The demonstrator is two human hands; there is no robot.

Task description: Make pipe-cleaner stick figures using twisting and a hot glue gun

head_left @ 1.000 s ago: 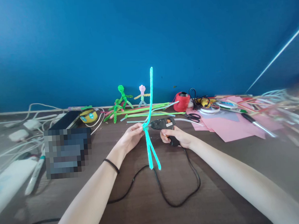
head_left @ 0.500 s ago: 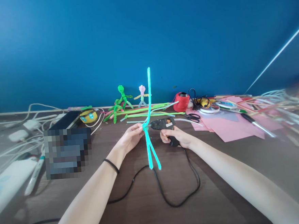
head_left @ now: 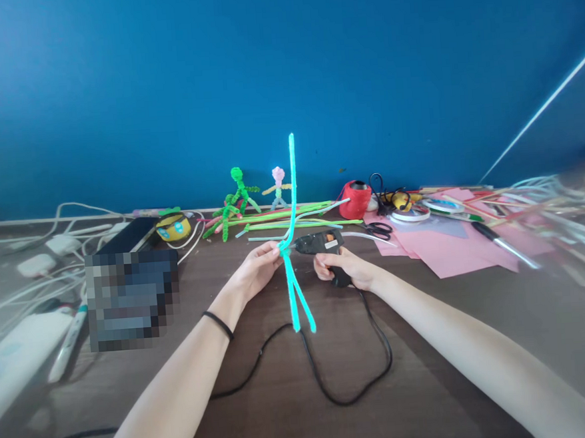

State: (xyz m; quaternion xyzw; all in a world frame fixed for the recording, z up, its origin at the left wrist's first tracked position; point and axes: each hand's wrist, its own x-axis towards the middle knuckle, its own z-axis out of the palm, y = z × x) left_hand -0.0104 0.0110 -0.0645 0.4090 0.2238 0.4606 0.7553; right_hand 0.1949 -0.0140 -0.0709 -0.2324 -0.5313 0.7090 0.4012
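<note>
Brown tabletop [head_left: 267,424] | left fingers [head_left: 268,249] pinching 1 turquoise pipe-cleaner form [head_left: 288,262] | right fingers [head_left: 322,268] gripping 1 glue gun [head_left: 317,242]

Pixelated object [head_left: 134,300], blurred sticks [head_left: 573,221], part-hidden glue gun [head_left: 321,243]

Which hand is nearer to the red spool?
Right. The right hand, its grip on the glue gun, is in front of the red spool; the left hand is farther, to its left.

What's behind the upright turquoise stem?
Behind the turquoise stem: blue wall up top, green pipe cleaners lower down. The strip directly behind it is covered and can't be seen.
</note>
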